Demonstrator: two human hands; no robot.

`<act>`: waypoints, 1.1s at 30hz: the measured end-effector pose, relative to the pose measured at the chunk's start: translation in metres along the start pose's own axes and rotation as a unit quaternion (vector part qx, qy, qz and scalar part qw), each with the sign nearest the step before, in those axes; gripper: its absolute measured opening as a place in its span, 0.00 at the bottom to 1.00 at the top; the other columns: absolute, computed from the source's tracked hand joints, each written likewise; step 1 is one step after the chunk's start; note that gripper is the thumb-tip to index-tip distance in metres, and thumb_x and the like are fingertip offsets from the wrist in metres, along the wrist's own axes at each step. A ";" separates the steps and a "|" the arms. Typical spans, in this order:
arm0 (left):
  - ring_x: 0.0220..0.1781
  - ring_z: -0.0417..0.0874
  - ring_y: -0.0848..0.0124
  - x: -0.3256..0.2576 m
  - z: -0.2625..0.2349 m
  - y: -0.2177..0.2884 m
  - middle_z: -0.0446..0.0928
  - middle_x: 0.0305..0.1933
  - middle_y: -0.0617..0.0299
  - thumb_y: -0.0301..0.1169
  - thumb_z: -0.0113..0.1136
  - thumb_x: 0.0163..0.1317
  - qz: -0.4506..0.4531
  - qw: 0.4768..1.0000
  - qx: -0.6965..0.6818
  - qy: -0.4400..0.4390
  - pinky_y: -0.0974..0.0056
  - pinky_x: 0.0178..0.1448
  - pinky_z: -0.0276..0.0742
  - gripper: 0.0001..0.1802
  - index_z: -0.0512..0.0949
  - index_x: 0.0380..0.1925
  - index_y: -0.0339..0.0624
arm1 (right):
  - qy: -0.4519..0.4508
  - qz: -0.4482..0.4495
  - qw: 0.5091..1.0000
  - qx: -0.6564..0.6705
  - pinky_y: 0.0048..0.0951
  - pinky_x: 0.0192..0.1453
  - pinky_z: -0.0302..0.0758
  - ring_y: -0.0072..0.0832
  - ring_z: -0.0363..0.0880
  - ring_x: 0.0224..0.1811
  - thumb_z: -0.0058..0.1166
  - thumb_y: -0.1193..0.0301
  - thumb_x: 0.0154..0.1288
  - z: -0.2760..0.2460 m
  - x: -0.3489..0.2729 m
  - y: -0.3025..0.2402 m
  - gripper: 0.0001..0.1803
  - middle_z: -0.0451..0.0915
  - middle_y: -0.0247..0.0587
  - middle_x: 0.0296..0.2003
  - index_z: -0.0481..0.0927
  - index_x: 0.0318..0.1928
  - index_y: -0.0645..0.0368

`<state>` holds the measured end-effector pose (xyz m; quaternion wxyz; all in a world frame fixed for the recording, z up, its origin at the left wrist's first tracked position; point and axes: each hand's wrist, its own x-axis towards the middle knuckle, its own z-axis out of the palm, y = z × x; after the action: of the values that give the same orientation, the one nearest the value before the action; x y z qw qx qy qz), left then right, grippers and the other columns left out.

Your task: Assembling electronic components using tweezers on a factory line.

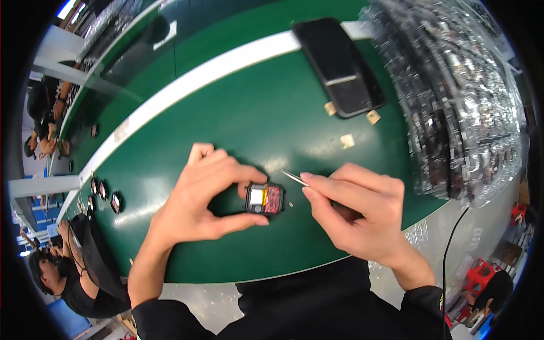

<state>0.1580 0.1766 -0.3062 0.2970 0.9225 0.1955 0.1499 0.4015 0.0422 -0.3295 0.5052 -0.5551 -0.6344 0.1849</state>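
Between the thumb and fingers of my left hand [207, 195] is a small black watch case [264, 199], its inside facing up. A white block, a strip of yellow film and a reddish circuit part show within it. My right hand [362, 209] pinches a pair of thin metal tweezers [294, 178], whose tips point up and left, apart from the case. On the green table [249, 124], just right of the case, lies a tiny light-coloured piece [291, 204].
Stacked clear plastic trays [453, 107] fill the right side. A black phone [334, 68] lies at the back near tan scraps [347, 141]. More small watch cases [116, 202] sit at the left. A white strip [226, 59] crosses the table; co-workers [73, 277] are at the left.
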 end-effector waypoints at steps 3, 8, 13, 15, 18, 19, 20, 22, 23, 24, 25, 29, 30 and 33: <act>0.35 0.79 0.68 0.001 0.001 0.005 0.78 0.30 0.69 0.39 0.91 0.50 0.046 0.998 0.038 0.016 0.59 0.51 0.66 0.28 0.90 0.50 0.45 | 0.015 0.018 1.000 0.018 0.32 0.23 0.73 0.28 0.77 0.20 0.72 0.84 0.62 -0.005 -0.002 -0.006 0.13 0.81 0.38 0.29 0.93 0.47 0.65; 0.27 0.78 0.74 -0.007 0.010 -0.002 0.80 0.25 0.70 0.36 0.93 0.39 0.015 0.999 0.012 0.047 0.60 0.50 0.68 0.27 0.91 0.41 0.43 | 0.056 0.006 0.996 0.063 0.28 0.22 0.70 0.20 0.74 0.18 0.73 0.82 0.66 0.008 -0.010 0.004 0.14 0.82 0.36 0.28 0.93 0.51 0.66; 0.30 0.75 0.76 0.043 -0.014 0.016 0.84 0.31 0.66 0.37 0.93 0.37 0.027 0.989 -0.093 0.110 0.67 0.35 0.69 0.32 0.91 0.44 0.38 | 0.040 0.037 0.995 0.085 0.39 0.31 0.81 0.41 0.85 0.25 0.69 0.77 0.70 0.004 -0.015 -0.003 0.11 0.83 0.44 0.32 0.91 0.50 0.68; 0.30 0.78 0.75 0.100 -0.024 0.045 0.83 0.28 0.67 0.34 0.93 0.40 0.082 0.986 -0.100 0.102 0.66 0.35 0.71 0.30 0.92 0.47 0.41 | 0.041 0.042 0.995 0.079 0.42 0.33 0.82 0.43 0.85 0.27 0.68 0.76 0.71 0.004 -0.014 0.000 0.11 0.83 0.45 0.33 0.92 0.50 0.69; 0.38 0.81 0.73 0.202 -0.023 0.081 0.86 0.40 0.62 0.36 0.90 0.46 0.204 0.971 -0.111 0.057 0.65 0.42 0.76 0.30 0.91 0.50 0.40 | 0.075 0.001 0.994 0.080 0.36 0.27 0.76 0.33 0.78 0.21 0.70 0.79 0.70 0.005 -0.011 0.014 0.11 0.82 0.43 0.28 0.93 0.51 0.69; 0.41 0.82 0.72 0.232 -0.023 0.096 0.85 0.43 0.61 0.35 0.89 0.50 0.242 0.964 -0.103 0.040 0.65 0.45 0.77 0.28 0.91 0.52 0.40 | 0.075 -0.006 0.994 0.077 0.36 0.27 0.76 0.33 0.78 0.21 0.70 0.79 0.70 0.003 -0.010 0.012 0.11 0.82 0.43 0.28 0.93 0.51 0.69; 0.45 0.82 0.70 0.257 -0.020 0.109 0.85 0.46 0.61 0.35 0.87 0.54 0.258 0.961 -0.097 0.030 0.64 0.50 0.77 0.27 0.91 0.54 0.40 | 0.064 0.011 0.994 0.084 0.36 0.28 0.76 0.34 0.79 0.21 0.70 0.79 0.70 0.001 -0.010 0.011 0.11 0.82 0.44 0.28 0.93 0.50 0.69; 0.52 0.83 0.65 0.299 -0.013 0.117 0.85 0.50 0.59 0.35 0.85 0.60 0.290 0.954 -0.079 0.008 0.60 0.59 0.78 0.25 0.91 0.56 0.40 | 0.047 0.031 0.995 0.088 0.38 0.29 0.76 0.34 0.79 0.22 0.69 0.78 0.71 0.003 -0.010 0.008 0.10 0.82 0.45 0.27 0.93 0.50 0.69; 0.55 0.83 0.62 0.314 -0.010 0.115 0.85 0.52 0.58 0.36 0.84 0.62 0.309 0.949 -0.066 -0.004 0.58 0.63 0.78 0.25 0.91 0.57 0.41 | 0.044 0.021 0.995 0.086 0.38 0.29 0.76 0.34 0.79 0.22 0.69 0.78 0.71 0.005 -0.010 0.003 0.10 0.82 0.45 0.27 0.93 0.50 0.69; 0.59 0.83 0.58 0.326 -0.005 0.114 0.87 0.54 0.56 0.38 0.83 0.63 0.306 0.951 -0.043 -0.018 0.54 0.67 0.77 0.25 0.91 0.59 0.42 | 0.048 0.023 0.995 0.086 0.38 0.29 0.76 0.35 0.79 0.22 0.69 0.78 0.71 0.005 -0.010 0.003 0.11 0.82 0.45 0.27 0.93 0.51 0.69; 0.64 0.82 0.57 0.336 -0.001 0.114 0.87 0.58 0.56 0.38 0.83 0.64 0.308 0.950 -0.018 -0.040 0.53 0.70 0.77 0.26 0.91 0.61 0.42 | 0.051 0.026 0.994 0.088 0.38 0.29 0.76 0.35 0.79 0.22 0.69 0.78 0.72 0.004 -0.010 0.004 0.11 0.82 0.45 0.27 0.93 0.51 0.69; 0.71 0.81 0.55 0.330 0.009 0.102 0.86 0.70 0.54 0.35 0.78 0.68 0.324 0.945 0.012 -0.033 0.51 0.79 0.74 0.29 0.87 0.68 0.44 | 0.053 0.031 0.994 0.085 0.38 0.29 0.76 0.37 0.81 0.23 0.70 0.77 0.71 0.007 -0.011 0.005 0.11 0.82 0.45 0.27 0.93 0.50 0.69; 0.74 0.80 0.54 0.319 0.008 0.099 0.85 0.72 0.53 0.33 0.76 0.69 0.319 0.947 -0.023 0.005 0.50 0.80 0.74 0.29 0.85 0.71 0.45 | 0.050 0.030 0.994 0.093 0.38 0.29 0.76 0.37 0.81 0.23 0.70 0.77 0.71 0.007 -0.011 0.005 0.11 0.82 0.45 0.27 0.93 0.50 0.69; 0.78 0.80 0.52 0.261 -0.017 0.080 0.83 0.76 0.53 0.24 0.70 0.72 0.269 0.959 -0.017 0.090 0.49 0.81 0.74 0.29 0.83 0.74 0.45 | 0.054 0.014 0.996 0.070 0.36 0.29 0.77 0.35 0.81 0.23 0.71 0.76 0.71 0.008 -0.011 0.002 0.09 0.83 0.45 0.28 0.94 0.49 0.66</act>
<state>0.4025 0.2428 -0.2029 0.2427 0.9187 -0.0362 0.3094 0.3948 0.0357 -0.3391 0.5735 -0.5363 -0.5840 0.2060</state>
